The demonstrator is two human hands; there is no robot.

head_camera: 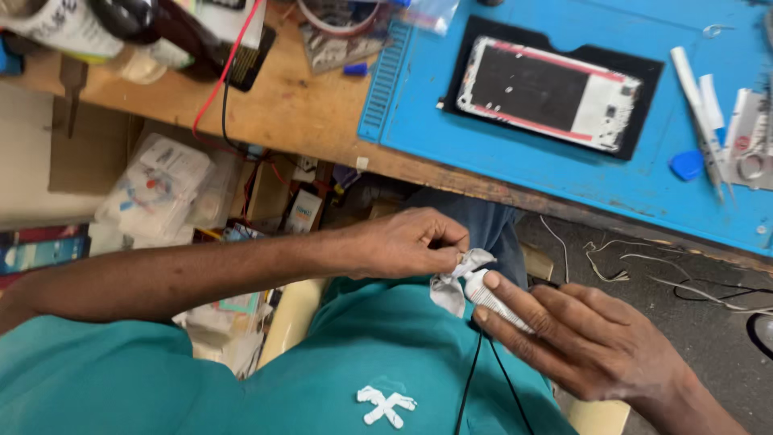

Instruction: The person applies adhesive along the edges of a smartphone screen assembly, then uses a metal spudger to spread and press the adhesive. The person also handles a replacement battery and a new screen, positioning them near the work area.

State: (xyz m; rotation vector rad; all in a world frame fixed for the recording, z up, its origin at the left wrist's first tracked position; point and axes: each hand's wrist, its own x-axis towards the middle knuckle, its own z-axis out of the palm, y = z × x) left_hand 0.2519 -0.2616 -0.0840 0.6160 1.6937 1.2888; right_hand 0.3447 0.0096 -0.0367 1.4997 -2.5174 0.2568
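Note:
My right hand (584, 342) grips a small white squeeze tube (493, 296) low over my lap, its tip pointing up-left. My left hand (415, 242) pinches a crumpled white tissue (452, 282) against the tube's tip. Both hands sit below the table edge, over my teal shirt (378, 354). On the blue work mat (644, 177) above lies an opened phone frame (547, 93) on a black pad, out of reach of either hand.
White tubes (696, 97), a blue pick (686, 165) and scissors (753, 161) lie at the mat's right. The wooden bench (298, 105) holds wires and bottles. Plastic bags of parts (157, 189) sit under it. Loose wires (628, 266) lie on the grey floor.

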